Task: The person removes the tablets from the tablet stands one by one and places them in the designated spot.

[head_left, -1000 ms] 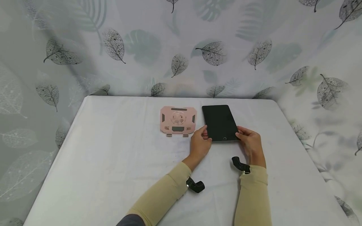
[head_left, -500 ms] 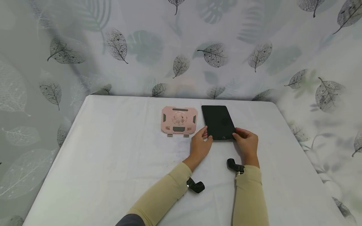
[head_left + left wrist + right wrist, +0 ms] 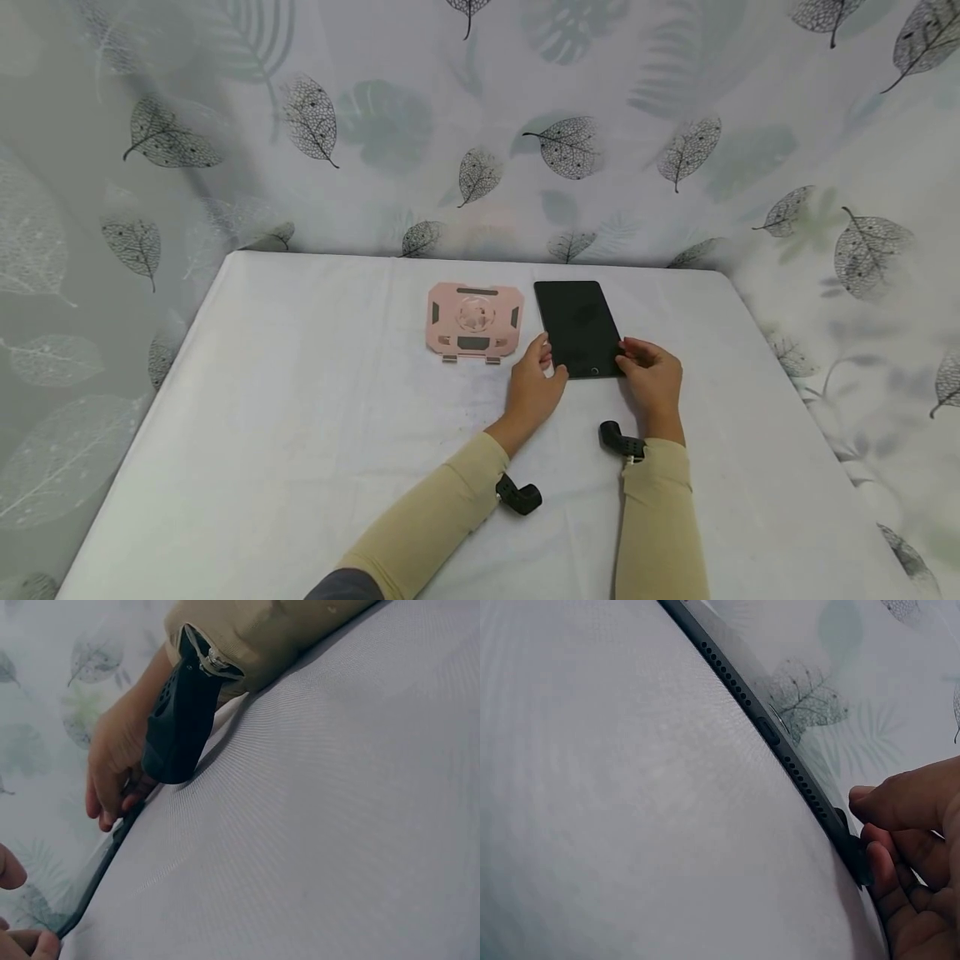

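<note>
A black tablet [image 3: 579, 329] with a round home button lies at the back right of the white-covered table, screen facing up. My left hand [image 3: 534, 385] is at its lower left corner, curled fingers along the side edge and thumb close by the bottom. With the thumb over the rim and fingers beside it, my right hand [image 3: 656, 379] grips the lower right side. In the right wrist view, the tablet's bottom edge [image 3: 769, 729] shows speaker holes and a port. The left wrist view catches my left fingertips [image 3: 46, 945] at one corner, my right hand [image 3: 112, 765] at the other.
To the left of the tablet lies a pink tablet case [image 3: 475, 321] with a ring in its middle and two small tabs at its front edge. A curtain [image 3: 480, 125] printed with leaves hangs behind the table and at both sides.
Over the last second the tablet and my right hand have shifted slightly left. The tablet's near edge is now a little nearer, and my left thumb has slipped off its lower left corner.
</note>
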The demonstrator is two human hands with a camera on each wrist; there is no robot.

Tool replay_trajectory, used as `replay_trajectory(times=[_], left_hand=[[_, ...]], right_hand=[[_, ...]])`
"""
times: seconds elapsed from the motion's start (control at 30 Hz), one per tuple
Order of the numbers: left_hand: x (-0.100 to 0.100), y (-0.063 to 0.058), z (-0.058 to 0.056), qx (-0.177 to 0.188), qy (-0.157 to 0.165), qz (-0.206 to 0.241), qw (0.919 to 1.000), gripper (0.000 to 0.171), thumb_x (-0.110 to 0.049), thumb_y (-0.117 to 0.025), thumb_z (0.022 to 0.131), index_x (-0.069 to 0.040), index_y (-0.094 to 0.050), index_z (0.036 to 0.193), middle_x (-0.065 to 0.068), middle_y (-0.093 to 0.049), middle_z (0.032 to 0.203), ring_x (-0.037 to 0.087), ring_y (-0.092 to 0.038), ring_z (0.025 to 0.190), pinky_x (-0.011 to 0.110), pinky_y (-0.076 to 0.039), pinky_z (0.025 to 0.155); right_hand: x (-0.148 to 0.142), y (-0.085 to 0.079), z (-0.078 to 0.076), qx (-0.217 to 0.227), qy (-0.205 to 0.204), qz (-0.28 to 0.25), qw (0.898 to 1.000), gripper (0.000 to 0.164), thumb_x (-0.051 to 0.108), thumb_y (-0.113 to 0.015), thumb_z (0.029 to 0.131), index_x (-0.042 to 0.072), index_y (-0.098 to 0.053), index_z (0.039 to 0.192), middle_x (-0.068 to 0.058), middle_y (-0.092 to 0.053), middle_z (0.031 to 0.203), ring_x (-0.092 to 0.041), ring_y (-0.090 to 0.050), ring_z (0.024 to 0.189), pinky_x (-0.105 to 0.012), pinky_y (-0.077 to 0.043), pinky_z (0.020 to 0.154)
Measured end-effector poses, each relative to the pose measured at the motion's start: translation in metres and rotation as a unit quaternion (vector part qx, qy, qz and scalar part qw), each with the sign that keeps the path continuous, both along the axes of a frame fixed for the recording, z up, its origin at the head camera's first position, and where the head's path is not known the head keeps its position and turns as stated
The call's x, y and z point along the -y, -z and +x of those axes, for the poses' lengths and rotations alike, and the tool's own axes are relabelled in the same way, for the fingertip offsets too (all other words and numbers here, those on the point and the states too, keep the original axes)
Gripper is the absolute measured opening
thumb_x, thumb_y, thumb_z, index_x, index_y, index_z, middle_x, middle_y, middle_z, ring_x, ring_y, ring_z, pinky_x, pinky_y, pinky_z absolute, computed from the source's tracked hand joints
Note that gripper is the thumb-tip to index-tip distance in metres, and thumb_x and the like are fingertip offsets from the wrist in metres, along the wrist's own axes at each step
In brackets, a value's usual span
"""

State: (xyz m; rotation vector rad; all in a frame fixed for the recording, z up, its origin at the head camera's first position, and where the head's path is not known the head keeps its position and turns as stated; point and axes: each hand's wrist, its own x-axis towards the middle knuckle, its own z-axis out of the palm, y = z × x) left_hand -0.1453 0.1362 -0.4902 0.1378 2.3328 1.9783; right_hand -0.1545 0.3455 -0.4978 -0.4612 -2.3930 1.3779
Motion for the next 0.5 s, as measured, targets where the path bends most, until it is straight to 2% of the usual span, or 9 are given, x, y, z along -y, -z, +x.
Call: replay_trajectory(times=[0.27, 0.37, 0.5], left_hand=[[-0.0005, -0.0019, -0.0035, 0.016, 0.012, 0.024, 0.9995, 0.058, -0.01, -0.061, 0.098, -0.006, -0.045, 0.153, 0.016, -0.057, 0.147, 0.028, -0.059, 0.133, 0.039, -0.048, 0.113], [-0.0007, -0.0033, -0.0046, 0.02, 0.024, 0.036, 0.9989, 0.059, -0.008, -0.062, 0.097, -0.006, -0.044, 0.153, 0.016, -0.054, 0.15, 0.028, -0.056, 0.135, 0.038, -0.046, 0.114], [0.0012, -0.0098, -0.0071, -0.01, 0.039, 0.044, 0.9982, 0.057, -0.009, -0.062, 0.098, -0.006, -0.045, 0.152, 0.017, -0.052, 0.151, 0.032, -0.053, 0.137, 0.04, -0.047, 0.114]], right_hand=[[0.0001, -0.0021, -0.0004, 0.009, 0.009, -0.003, 1.0, 0.028, 0.003, -0.073, 0.091, 0.001, -0.074, 0.119, -0.02, -0.074, 0.119, 0.01, -0.059, 0.085, -0.004, -0.046, 0.077], [-0.0008, -0.0029, -0.0004, 0.0, 0.013, -0.031, 0.999, 0.028, 0.007, -0.072, 0.093, 0.001, -0.073, 0.12, -0.009, -0.077, 0.112, 0.009, -0.061, 0.087, -0.005, -0.047, 0.079], [-0.0013, -0.0073, -0.0042, -0.05, 0.02, -0.097, 0.994, 0.028, 0.007, -0.07, 0.094, -0.005, -0.072, 0.12, 0.014, -0.076, 0.094, 0.007, -0.064, 0.084, -0.007, -0.049, 0.075]])
